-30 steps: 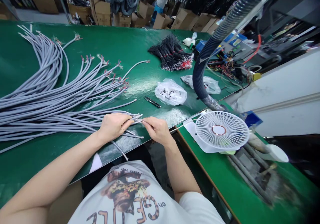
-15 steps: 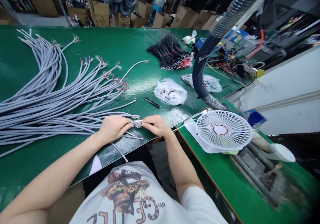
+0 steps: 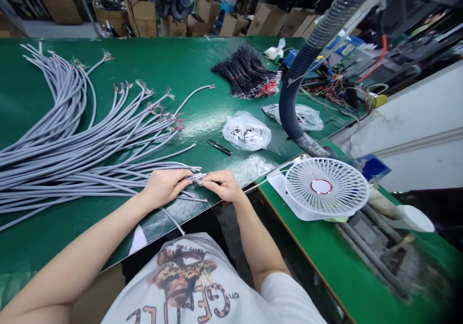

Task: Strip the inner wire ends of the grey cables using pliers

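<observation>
Pinching the frayed end of a grey cable (image 3: pixel 196 178) between close-set fingertips, the person works just inside the table's (image 3: pixel 162 59) near edge. The left hand (image 3: pixel 164 187) closes around the jacket side, the right hand (image 3: pixel 220 185) nips the strands (whether one cable or several lie in the grip, one cannot tell). The cable looks springy and fairly light, its smooth jacket probably the sturdier place to hold; the bare strands look soft and apt to splay or break. Behind the hands, more grey cables (image 3: pixel 94 153) run off the table's left edge. Farther in lie black snips (image 3: pixel 219 147) and a clear bag (image 3: pixel 246 131); near the far edge, a black wire bundle (image 3: pixel 246 73).
</observation>
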Available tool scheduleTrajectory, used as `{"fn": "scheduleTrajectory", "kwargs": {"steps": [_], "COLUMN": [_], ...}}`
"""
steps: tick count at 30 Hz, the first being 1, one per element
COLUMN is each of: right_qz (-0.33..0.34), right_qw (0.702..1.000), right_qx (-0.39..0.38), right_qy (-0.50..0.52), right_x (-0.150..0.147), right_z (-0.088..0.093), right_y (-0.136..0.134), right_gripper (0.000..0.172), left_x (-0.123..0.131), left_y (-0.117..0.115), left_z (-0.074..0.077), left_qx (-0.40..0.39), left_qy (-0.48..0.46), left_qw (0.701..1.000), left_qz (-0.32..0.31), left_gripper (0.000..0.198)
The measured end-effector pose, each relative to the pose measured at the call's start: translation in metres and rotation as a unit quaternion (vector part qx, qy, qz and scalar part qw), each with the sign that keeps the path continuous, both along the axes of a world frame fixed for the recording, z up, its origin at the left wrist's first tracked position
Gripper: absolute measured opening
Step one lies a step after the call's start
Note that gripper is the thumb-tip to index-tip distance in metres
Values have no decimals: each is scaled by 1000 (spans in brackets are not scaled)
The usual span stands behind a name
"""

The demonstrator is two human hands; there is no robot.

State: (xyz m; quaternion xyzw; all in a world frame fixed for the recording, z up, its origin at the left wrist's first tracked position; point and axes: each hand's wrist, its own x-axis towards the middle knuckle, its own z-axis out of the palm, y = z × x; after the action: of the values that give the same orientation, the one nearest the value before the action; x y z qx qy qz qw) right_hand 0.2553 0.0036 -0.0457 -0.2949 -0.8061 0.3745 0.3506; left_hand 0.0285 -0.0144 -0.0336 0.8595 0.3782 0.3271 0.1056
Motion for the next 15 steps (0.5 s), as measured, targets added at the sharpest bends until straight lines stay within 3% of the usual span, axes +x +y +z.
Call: {"fn": "scheduleTrajectory", "kwargs": {"steps": [9, 15], "right_qz": [-19, -3], "right_qw": [998, 999], "right_qx": [-57, -35], "right_qy": [22, 33], "right_x": [0, -1], "right_z": [-1, 1], "right_y": [2, 6], "right_gripper": [22, 19], "left_x": [-1, -3], "left_y": [-1, 1], "left_z": [2, -2], "left_qx": [2, -3], "left_qy": [-1, -10], "left_qw": [1000, 999], "left_qz": [-13, -30], "left_gripper": [19, 20]}}
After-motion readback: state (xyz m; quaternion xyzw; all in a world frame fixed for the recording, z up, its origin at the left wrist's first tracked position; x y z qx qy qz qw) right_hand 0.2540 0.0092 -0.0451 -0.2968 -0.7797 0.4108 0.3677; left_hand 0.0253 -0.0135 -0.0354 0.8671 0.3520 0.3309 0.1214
